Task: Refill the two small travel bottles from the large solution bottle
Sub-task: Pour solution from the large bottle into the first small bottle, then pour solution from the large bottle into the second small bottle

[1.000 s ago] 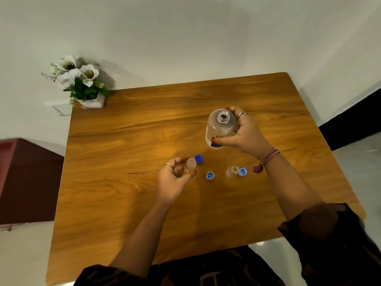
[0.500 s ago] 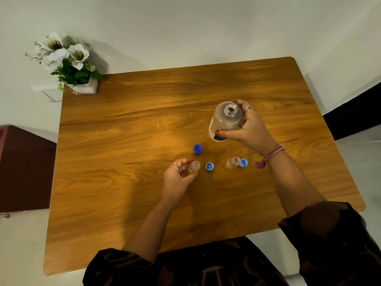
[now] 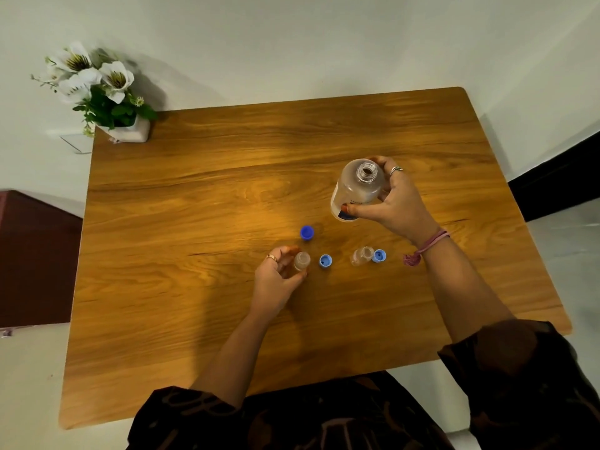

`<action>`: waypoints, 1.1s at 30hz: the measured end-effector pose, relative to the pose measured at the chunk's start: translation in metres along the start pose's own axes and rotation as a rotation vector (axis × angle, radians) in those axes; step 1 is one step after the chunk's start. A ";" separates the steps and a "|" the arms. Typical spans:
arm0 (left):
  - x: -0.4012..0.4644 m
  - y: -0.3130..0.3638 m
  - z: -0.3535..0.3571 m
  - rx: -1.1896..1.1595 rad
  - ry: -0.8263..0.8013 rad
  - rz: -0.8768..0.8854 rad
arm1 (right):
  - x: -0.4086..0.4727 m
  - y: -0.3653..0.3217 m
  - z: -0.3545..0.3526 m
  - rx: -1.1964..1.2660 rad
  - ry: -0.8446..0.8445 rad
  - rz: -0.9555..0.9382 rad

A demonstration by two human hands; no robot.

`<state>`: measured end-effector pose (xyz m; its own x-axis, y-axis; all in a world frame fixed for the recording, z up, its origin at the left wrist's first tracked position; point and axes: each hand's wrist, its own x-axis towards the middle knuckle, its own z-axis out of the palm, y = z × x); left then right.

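The right hand (image 3: 394, 203) curls its fingers and thumb around the large solution bottle (image 3: 356, 190), uncapped and held at about 2 o'clock from the table's (image 3: 194, 222) middle. Its blue-and-white label shows print too small to read. The left hand (image 3: 276, 280) pinches one small open travel bottle (image 3: 302, 260) near the centre. At 3 o'clock from it lie a light blue cap (image 3: 325, 260), the second travel bottle (image 3: 362, 255) and another light blue cap (image 3: 379, 255). A dark blue cap (image 3: 306, 232) sits at 12 o'clock.
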<state>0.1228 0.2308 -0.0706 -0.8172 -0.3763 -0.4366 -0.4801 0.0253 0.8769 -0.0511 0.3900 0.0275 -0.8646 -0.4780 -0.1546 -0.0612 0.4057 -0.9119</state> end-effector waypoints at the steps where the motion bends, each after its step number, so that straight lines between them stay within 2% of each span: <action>1: 0.000 -0.002 0.000 -0.002 -0.010 -0.003 | -0.001 0.000 -0.001 0.002 0.001 -0.003; 5: -0.004 0.000 -0.001 0.082 0.005 0.047 | -0.003 0.000 -0.009 0.008 0.004 -0.010; 10: -0.022 0.029 0.006 0.367 0.155 0.503 | -0.007 0.001 -0.026 0.013 0.011 0.002; 13: -0.038 0.054 0.027 0.432 0.151 0.651 | -0.007 0.001 -0.037 0.010 0.003 0.006; 15: -0.045 0.065 0.046 0.420 0.054 0.589 | -0.008 0.000 -0.043 0.008 0.007 -0.002; 18: -0.048 0.071 0.078 0.381 -0.049 0.407 | -0.010 -0.001 -0.053 0.010 0.001 -0.003; 23: -0.035 0.064 0.105 0.344 -0.019 0.129 | -0.014 0.001 -0.067 -0.001 -0.018 -0.010; 27: -0.027 0.055 0.116 0.349 -0.003 0.051 | -0.018 0.008 -0.076 -0.020 -0.024 -0.008; 33: -0.020 0.047 0.128 0.294 0.095 0.051 | -0.023 0.014 -0.089 -0.029 -0.034 -0.020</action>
<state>0.0757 0.3577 -0.0464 -0.8159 -0.4517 -0.3608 -0.5223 0.3082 0.7951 -0.0766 0.4764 0.0521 -0.8456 -0.5124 -0.1496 -0.0934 0.4181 -0.9036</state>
